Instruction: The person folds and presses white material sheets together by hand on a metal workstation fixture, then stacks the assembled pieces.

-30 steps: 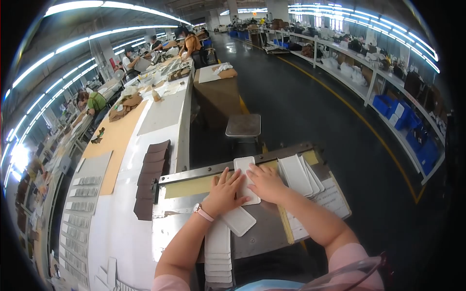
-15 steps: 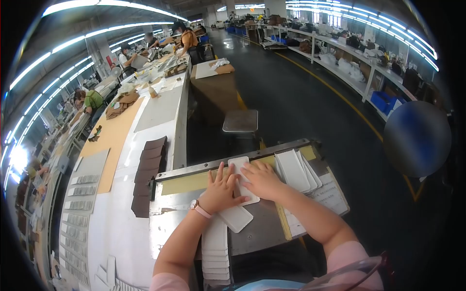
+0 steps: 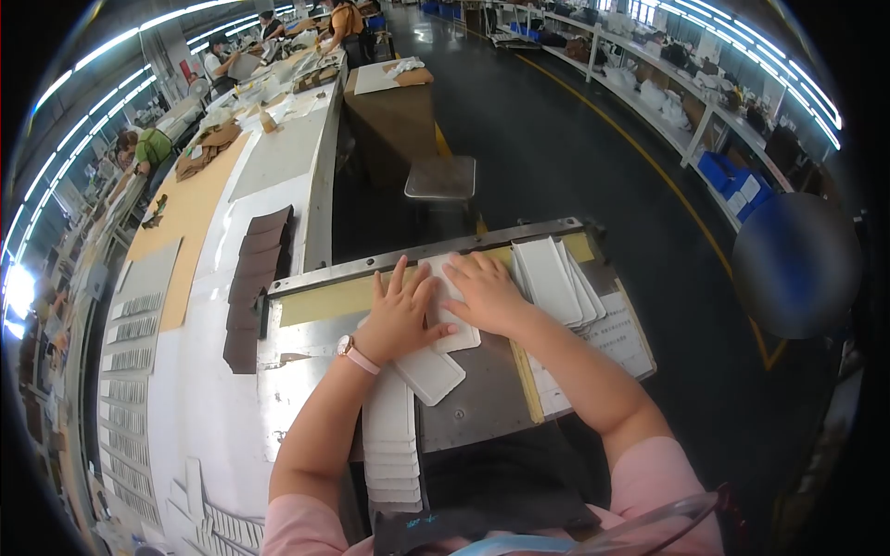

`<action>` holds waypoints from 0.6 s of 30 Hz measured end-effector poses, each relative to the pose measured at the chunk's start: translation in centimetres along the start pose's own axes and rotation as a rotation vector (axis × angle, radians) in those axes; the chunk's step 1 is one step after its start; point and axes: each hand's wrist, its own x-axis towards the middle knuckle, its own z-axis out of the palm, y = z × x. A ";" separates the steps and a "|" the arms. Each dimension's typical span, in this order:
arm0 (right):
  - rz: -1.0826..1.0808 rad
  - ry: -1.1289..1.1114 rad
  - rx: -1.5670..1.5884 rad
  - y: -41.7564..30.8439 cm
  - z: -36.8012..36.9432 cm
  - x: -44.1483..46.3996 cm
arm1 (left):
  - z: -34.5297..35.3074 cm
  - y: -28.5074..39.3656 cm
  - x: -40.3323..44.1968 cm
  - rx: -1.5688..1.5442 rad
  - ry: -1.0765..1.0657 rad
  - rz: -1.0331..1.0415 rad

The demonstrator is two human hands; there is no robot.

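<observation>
Left hand [image 3: 400, 317] and right hand [image 3: 488, 293] rest on a white rounded-corner panel [image 3: 463, 336], fingers spread, gripping nothing; uneven pressure could skew it across the metal counter [image 3: 493, 389].

Bright tube lights [image 3: 107, 51] overhead | white glare [image 3: 19, 292] burns far left | edges bend, blacken | blurred disc [image 3: 797, 266] right | my fingers [image 3: 397, 278] look clear

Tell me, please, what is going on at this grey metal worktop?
A person's bare left hand and right hand are spread open over a white, rounded rectangular panel on the grey metal worktop. A similar white panel lies angled nearer the person, beside an overlapping column of white panels. Farther right sits a fanned pile of white panels.
</observation>
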 end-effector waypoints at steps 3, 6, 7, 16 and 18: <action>-0.005 0.010 0.018 0.0 -0.2 0.0 | -0.6 0.0 0.3 -0.021 -0.011 -0.007; -0.002 0.021 0.016 0.0 -0.1 0.0 | -1.1 0.3 0.3 -0.018 -0.041 -0.025; -0.001 0.026 0.012 0.1 0.1 0.0 | -1.3 0.5 0.3 -0.008 -0.044 -0.027; 0.062 -0.067 -0.023 -1.0 -1.0 0.1 | -0.9 0.6 0.1 0.012 0.004 -0.020; 0.048 -0.039 -0.030 -0.9 -0.7 0.1 | -0.8 0.6 0.0 0.016 0.016 -0.013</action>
